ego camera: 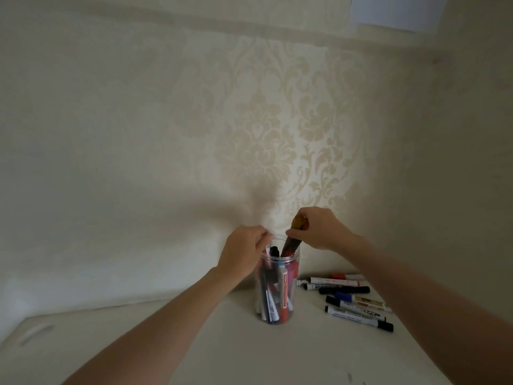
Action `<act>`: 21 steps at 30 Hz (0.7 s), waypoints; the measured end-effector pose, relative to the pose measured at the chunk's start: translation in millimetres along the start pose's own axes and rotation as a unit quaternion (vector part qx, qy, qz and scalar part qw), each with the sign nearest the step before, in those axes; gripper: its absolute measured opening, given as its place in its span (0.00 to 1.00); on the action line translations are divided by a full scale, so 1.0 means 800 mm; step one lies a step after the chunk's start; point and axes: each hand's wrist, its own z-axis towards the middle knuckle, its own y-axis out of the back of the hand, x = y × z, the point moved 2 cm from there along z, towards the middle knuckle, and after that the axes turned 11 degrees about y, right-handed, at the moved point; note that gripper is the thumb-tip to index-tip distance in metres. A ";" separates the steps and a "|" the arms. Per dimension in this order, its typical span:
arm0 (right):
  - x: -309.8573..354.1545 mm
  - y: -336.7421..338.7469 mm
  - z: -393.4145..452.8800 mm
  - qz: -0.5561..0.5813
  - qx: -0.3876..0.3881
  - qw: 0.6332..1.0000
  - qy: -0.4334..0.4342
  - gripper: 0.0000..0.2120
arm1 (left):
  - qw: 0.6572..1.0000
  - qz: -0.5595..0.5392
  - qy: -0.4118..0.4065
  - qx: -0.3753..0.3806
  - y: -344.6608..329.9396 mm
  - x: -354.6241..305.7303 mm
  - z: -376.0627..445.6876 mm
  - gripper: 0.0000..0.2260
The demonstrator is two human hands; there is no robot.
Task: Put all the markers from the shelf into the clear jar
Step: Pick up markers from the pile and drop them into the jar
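Observation:
A clear jar (277, 307) stands upright on the white shelf (249, 351) and holds several markers. My left hand (241, 251) grips the jar's rim on its left side. My right hand (319, 229) hovers over the jar's mouth and holds a dark red marker with a yellow cap (291, 240), tilted, its lower end inside the jar. To the right of the jar several loose markers (352, 298) lie flat on the shelf, mostly white with black caps, one blue, one red.
A cream patterned wall (263, 120) rises right behind the jar. The shelf's left edge has an oblong cut-out (33, 334). A white sheet (394, 12) hangs at the top right.

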 end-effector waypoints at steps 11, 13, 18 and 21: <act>-0.004 -0.058 0.020 0.014 -0.006 1.000 -0.011 0.13 | 0.992 -0.039 0.045 0.110 0.008 0.002 -0.002 0.16; 0.000 -0.068 0.018 -0.030 0.054 0.998 0.015 0.14 | 0.988 -0.039 0.053 0.140 0.005 -0.001 0.000 0.18; -0.003 -0.048 0.002 -0.010 -0.106 0.994 0.034 0.15 | 0.984 -0.030 0.068 0.163 -0.008 0.001 0.000 0.18; -0.010 -0.041 -0.016 -0.055 -0.117 0.991 0.026 0.14 | 0.990 0.004 0.012 0.143 -0.010 -0.009 0.000 0.15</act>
